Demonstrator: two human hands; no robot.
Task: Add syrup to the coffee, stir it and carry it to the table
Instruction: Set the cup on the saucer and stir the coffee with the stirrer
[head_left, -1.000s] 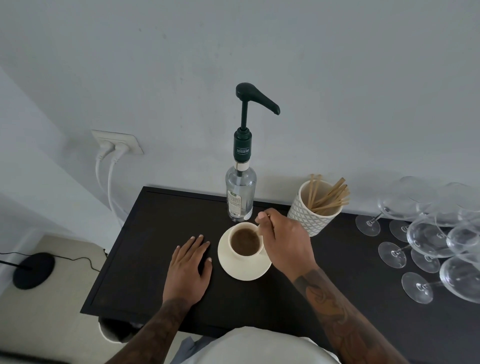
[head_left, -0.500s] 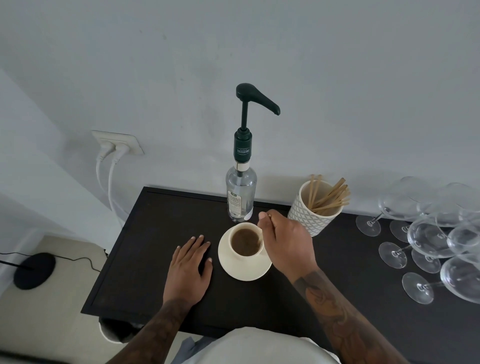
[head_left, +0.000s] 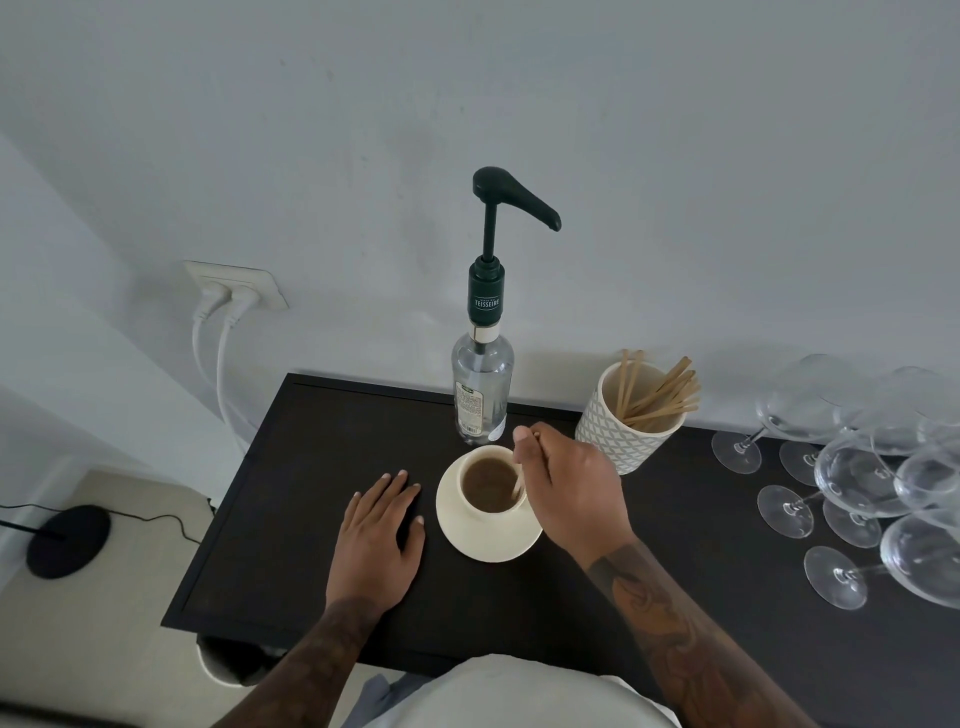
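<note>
Syrup bottle (head_left: 481, 395) — stirrer cup (head_left: 626, 415) behind coffee (head_left: 491, 486).

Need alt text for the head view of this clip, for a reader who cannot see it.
A person's right hand holds a wooden stirrer in a cup of coffee on a saucer, while the left hand lies flat on the dark counter. Behind stand a pump syrup bottle and a pot of stirrers; wine glasses lie at right.

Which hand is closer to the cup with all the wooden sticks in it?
Right. The right hand is just in front of the stick cup, pinching a stirrer in the coffee cup. The left hand lies flat on the counter, beyond the saucer.
</note>
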